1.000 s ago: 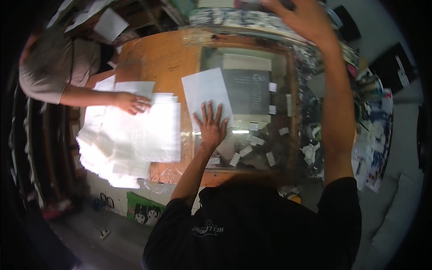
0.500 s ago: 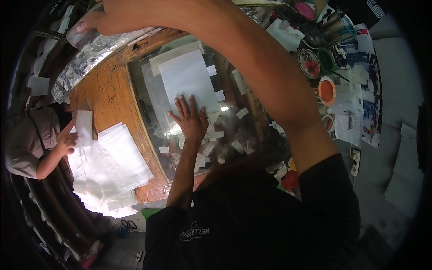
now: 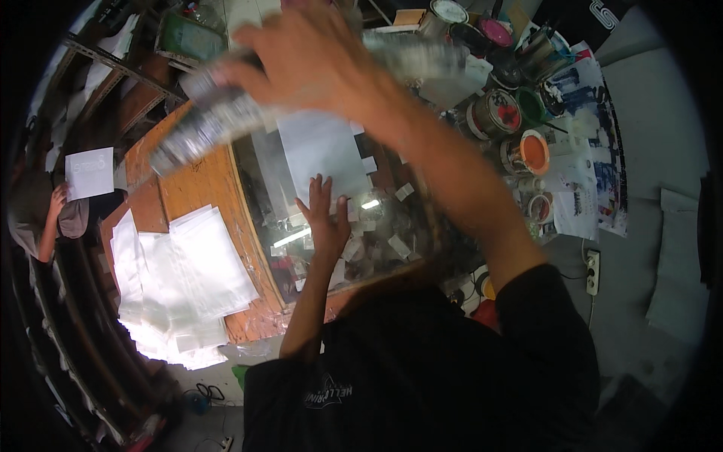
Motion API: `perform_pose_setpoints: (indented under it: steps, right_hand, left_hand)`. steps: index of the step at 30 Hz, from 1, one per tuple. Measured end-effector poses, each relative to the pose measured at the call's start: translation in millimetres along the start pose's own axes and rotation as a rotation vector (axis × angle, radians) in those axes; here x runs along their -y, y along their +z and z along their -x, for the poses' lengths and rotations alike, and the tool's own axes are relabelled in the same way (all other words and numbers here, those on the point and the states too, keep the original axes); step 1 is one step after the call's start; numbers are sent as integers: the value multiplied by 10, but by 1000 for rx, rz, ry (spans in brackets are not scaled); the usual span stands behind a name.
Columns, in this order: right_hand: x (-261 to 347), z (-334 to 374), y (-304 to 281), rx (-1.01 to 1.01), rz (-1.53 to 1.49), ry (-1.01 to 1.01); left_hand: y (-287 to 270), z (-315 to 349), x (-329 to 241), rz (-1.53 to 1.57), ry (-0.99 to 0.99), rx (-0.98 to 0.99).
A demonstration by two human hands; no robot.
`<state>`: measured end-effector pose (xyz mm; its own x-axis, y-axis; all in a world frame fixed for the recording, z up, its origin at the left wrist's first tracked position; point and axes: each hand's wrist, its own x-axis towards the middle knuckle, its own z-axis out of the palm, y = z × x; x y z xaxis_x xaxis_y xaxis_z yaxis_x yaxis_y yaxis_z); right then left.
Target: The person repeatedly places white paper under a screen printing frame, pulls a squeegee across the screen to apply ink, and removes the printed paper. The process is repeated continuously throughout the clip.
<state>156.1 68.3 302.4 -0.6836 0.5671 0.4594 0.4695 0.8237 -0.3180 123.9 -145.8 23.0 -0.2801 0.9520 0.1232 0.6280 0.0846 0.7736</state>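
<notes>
My left hand point(image 3: 325, 222) lies with fingers spread, its fingertips on the near edge of a white sheet point(image 3: 320, 151). That sheet rests on a dark glass panel point(image 3: 376, 207) set in a wooden tabletop, with small white paper pieces around it. Above the sheet's far end, my right hand point(image 3: 301, 60) is blurred by motion. Its fingers are closed around a long silver-taped frame edge point(image 3: 207, 132), which slants across the far side of the table. The hand and forearm cover part of the frame and the sheet's far end.
A pile of white sheets point(image 3: 199, 264) lies on the wooden table point(image 3: 188, 177) at left. Beyond it, another person's hand point(image 3: 58, 197) holds up a printed white sheet point(image 3: 90, 172). Open paint cans point(image 3: 535, 153) crowd the right side. A power strip point(image 3: 593, 273) lies farther right.
My right hand has swung rightward from the far left with the frame, whose edge now sits lower in the picture. My left hand slid slightly nearer. The other person raised a sheet.
</notes>
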Motion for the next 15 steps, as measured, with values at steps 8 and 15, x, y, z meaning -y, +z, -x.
perform_pose_setpoints:
  steps: [8,15]
  right_hand:
    - [-253,1790,1247,249,-176,91]
    - [-1779,836,2155,28,22,95]
  left_hand:
    - [-795,564,-281,1591,-964,-281]
    - [-489,429,-18,1393,-1244,-269]
